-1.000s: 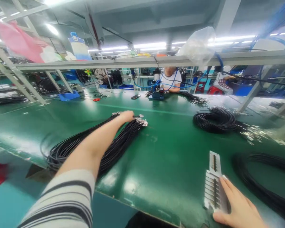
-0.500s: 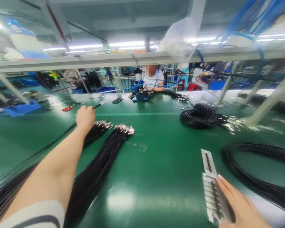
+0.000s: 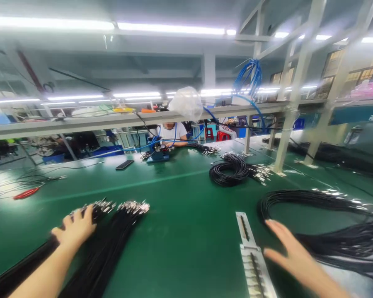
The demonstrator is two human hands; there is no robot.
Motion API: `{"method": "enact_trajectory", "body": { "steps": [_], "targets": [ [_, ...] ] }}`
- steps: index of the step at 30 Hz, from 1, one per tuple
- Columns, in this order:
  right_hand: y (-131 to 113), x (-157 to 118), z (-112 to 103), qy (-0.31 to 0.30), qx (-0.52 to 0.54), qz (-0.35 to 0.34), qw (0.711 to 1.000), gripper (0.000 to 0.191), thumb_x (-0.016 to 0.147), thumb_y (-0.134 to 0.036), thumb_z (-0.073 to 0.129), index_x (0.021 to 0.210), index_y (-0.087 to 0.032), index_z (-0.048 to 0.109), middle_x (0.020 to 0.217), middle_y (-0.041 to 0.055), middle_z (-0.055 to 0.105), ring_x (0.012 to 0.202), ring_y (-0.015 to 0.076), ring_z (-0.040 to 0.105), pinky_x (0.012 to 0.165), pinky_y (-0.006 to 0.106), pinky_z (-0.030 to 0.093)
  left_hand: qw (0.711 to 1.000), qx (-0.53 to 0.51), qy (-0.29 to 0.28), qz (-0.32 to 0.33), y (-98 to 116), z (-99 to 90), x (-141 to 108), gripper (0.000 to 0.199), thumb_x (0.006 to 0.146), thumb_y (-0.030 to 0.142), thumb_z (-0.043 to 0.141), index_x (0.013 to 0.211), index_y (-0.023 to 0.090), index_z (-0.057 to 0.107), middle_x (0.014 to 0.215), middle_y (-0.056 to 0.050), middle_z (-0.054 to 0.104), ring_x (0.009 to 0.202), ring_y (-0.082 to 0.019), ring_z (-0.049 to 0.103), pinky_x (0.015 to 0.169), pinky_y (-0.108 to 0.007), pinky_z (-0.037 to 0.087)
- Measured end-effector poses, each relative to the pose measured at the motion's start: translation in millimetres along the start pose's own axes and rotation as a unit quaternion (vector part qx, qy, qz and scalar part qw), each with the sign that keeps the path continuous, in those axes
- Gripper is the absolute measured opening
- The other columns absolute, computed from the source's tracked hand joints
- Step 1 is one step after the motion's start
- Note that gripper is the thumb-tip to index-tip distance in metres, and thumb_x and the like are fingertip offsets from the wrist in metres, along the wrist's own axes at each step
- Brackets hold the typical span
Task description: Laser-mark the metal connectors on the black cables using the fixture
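Note:
My left hand [image 3: 74, 227] rests with spread fingers on the left bundle of black cables [image 3: 45, 250], close behind its silvery ends. Beside it, a second black cable bundle [image 3: 112, 244] lies on the green table, its metal ends pointing away from me. At the right, my right hand [image 3: 290, 250] hovers with thumb and fingers apart and nothing between them. Just left of that hand lies a long metal fixture [image 3: 247, 248] with a slotted, toothed strip.
Coiled black cables [image 3: 228, 170] and a larger cable loop [image 3: 298, 196] lie right. Farther back are a phone [image 3: 124, 164], red-handled tool [image 3: 26, 193], blue device [image 3: 157, 152] and shelf posts [image 3: 286, 140]. Across the table sits a person [image 3: 174, 133].
The view has tilted up and turned right. My left hand has come down onto the left bundle, without the cable it held. My right hand has moved off the metal fixture.

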State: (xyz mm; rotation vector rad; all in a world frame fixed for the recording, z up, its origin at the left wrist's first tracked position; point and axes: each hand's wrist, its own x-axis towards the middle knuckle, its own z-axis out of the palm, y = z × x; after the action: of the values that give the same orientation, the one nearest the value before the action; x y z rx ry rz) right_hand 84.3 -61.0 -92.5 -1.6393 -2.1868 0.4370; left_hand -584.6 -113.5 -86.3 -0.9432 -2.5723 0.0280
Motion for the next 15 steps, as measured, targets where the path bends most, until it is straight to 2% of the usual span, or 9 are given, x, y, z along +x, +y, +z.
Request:
{"method": "enact_trajectory", "body": {
  "steps": [2,3,4,6,9,11,15],
  "targets": [
    [24.0,20.8,-11.3,0.112,-0.037,0.031,0.993,0.066,0.075,-0.054,0.039,0.126,-0.012,0.048,0.132,0.0152,0.045,0.121,0.0300,0.042,0.101,0.044,0.034,0.996,-0.023,0.036,0.085,27.1,-22.1,-5.4,0.046,0.088,0.030,0.029,0.134,0.028,0.025,0.138,-0.008,0.037,0.120,-0.029,0.036,0.089,-0.052,0.032],
    [34.0,30.0,-15.1,0.135,-0.055,0.054,0.988,0.064,0.075,-0.053,0.039,0.120,-0.010,0.053,0.124,0.0169,0.052,0.115,0.0317,0.048,0.097,0.046,0.037,0.990,-0.049,0.049,0.125,44.0,-36.5,-10.9,0.047,0.088,0.028,0.032,0.134,0.026,0.026,0.137,-0.009,0.037,0.118,-0.028,0.039,0.089,-0.050,0.034],
    [41.8,37.8,-17.5,0.138,-0.067,0.081,0.985,0.061,0.075,-0.052,0.039,0.116,-0.009,0.056,0.117,0.0178,0.057,0.109,0.0330,0.052,0.093,0.047,0.039,0.982,-0.078,0.059,0.161,62.6,-52.2,-18.5,0.047,0.087,0.027,0.035,0.134,0.024,0.029,0.135,-0.010,0.038,0.117,-0.028,0.041,0.089,-0.047,0.036],
    [50.0,47.9,-17.8,0.105,-0.065,0.118,0.985,0.056,0.076,-0.050,0.039,0.110,-0.011,0.059,0.108,0.0166,0.062,0.102,0.0333,0.055,0.085,0.046,0.043,0.953,-0.142,0.071,0.259,103.2,-85.3,-40.2,0.046,0.084,0.024,0.041,0.130,0.020,0.036,0.132,-0.011,0.040,0.116,-0.025,0.042,0.090,-0.040,0.038],
    [48.6,52.3,-13.1,0.049,-0.018,0.114,0.992,0.041,0.079,-0.044,0.038,0.094,-0.018,0.065,0.100,0.0108,0.065,0.097,0.0293,0.057,0.079,0.039,0.044,0.879,-0.220,0.070,0.418,168.2,-130.9,-88.6,0.040,0.082,0.019,0.046,0.122,0.023,0.044,0.128,-0.007,0.044,0.116,-0.022,0.043,0.094,-0.037,0.036],
    [44.6,53.4,-11.4,0.033,0.005,0.106,0.994,0.033,0.079,-0.042,0.041,0.082,-0.020,0.065,0.094,0.0088,0.067,0.090,0.0266,0.059,0.075,0.036,0.043,0.815,-0.253,0.063,0.518,211.9,-155.5,-128.8,0.038,0.081,0.020,0.049,0.119,0.024,0.047,0.126,-0.007,0.045,0.115,-0.022,0.043,0.095,-0.037,0.035],
    [39.5,61.2,-16.1,0.028,0.022,0.122,0.992,0.017,0.068,-0.036,0.057,0.065,-0.020,0.062,0.075,0.0069,0.067,0.073,0.0235,0.061,0.062,0.030,0.040,0.706,-0.272,0.030,0.653,295.4,-188.7,-209.7,0.038,0.079,0.025,0.055,0.116,0.024,0.048,0.123,-0.006,0.048,0.110,-0.023,0.045,0.091,-0.040,0.038]
  ]
}}
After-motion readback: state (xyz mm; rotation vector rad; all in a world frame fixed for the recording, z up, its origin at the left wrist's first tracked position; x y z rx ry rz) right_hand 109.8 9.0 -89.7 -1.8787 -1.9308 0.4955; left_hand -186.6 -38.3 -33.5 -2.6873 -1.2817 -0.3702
